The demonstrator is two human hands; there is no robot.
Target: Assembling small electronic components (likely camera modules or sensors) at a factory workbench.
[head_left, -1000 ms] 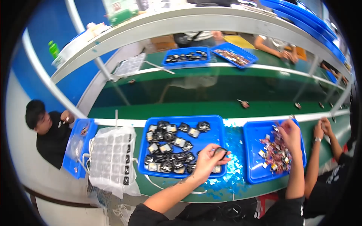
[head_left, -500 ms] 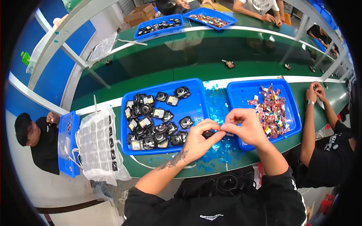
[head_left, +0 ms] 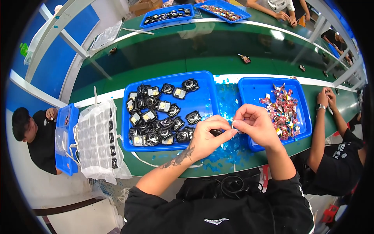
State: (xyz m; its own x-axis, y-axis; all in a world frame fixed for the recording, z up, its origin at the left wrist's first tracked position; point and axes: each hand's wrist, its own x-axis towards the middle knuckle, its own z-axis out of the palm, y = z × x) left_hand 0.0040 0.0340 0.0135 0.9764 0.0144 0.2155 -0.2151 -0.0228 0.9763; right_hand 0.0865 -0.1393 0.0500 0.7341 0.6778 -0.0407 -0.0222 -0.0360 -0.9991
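Note:
Both my hands meet over the green table's near edge, between two blue trays. In my left hand point(head_left: 209, 137) is a small black part point(head_left: 216, 132), mostly covered by the fingers. It resembles the black round-faced units point(head_left: 165, 123) lying in the left tray point(head_left: 210, 102). My right hand point(head_left: 255, 124) is closed in a pinch, its fingertips close against the left thumb; what lies between them is too small to make out. The right tray point(head_left: 247, 95) holds a heap of small reddish, shiny pieces point(head_left: 286, 111), just beyond my right hand.
Blue scraps point(head_left: 226, 99) litter the table between the trays. To the left lies a white compartmented tray point(head_left: 95, 136) with several black units along one side. Co-workers sit at left, right and across. A belt point(head_left: 210, 48) carrying small parts point(head_left: 245, 59) runs beyond.
The view has shifted slightly, so the trays and table sit a bit higher in the picture. My hands stay together, with the right fingertips still at the left thumb.

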